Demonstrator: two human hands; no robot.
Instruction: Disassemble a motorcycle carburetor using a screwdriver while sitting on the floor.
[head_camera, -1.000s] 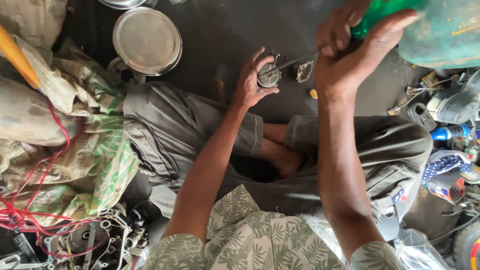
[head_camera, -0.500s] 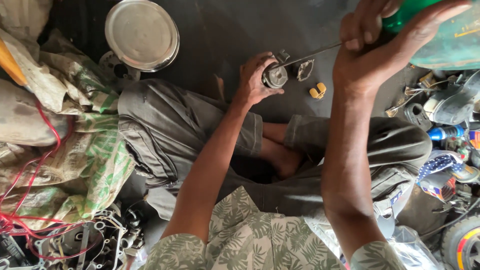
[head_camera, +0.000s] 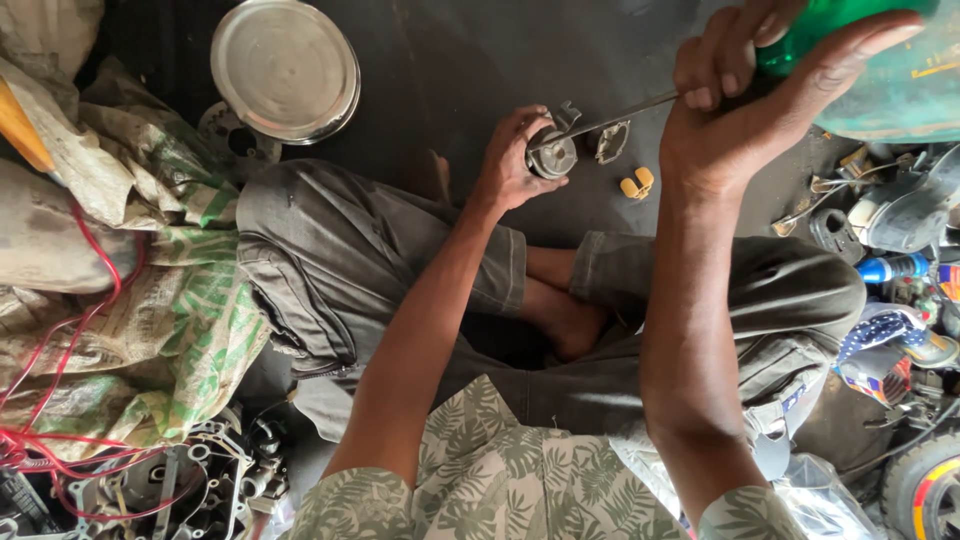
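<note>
You sit cross-legged on a dark floor, and your own grey trousers and arms fill most of the view, hiding the ground beneath you. To your left a heap of printed sacks lies under loose red wire; what the sacks cover cannot be made out. Above them a round steel lid rests on the floor, partly masking a dark toothed disc behind it. At the top right a large green container is cut off by the frame edge, so its full shape is unclear.

Your right hand is raised close to the camera, fingers curled tight round the green handle of a screwdriver; the handle is almost wholly buried in your fist and its thin metal shaft runs down-left to the part. Your left hand wraps closed round a small round metal part on the floor just ahead of your knee; your fingers hide its lower side, and the screwdriver tip meets its top, though the exact point of contact is too small to judge.

Just beside the part lies a flat metal gasket plate, and near it a small yellow piece. The cluttered tools at far right are too jumbled to tell apart.
</note>
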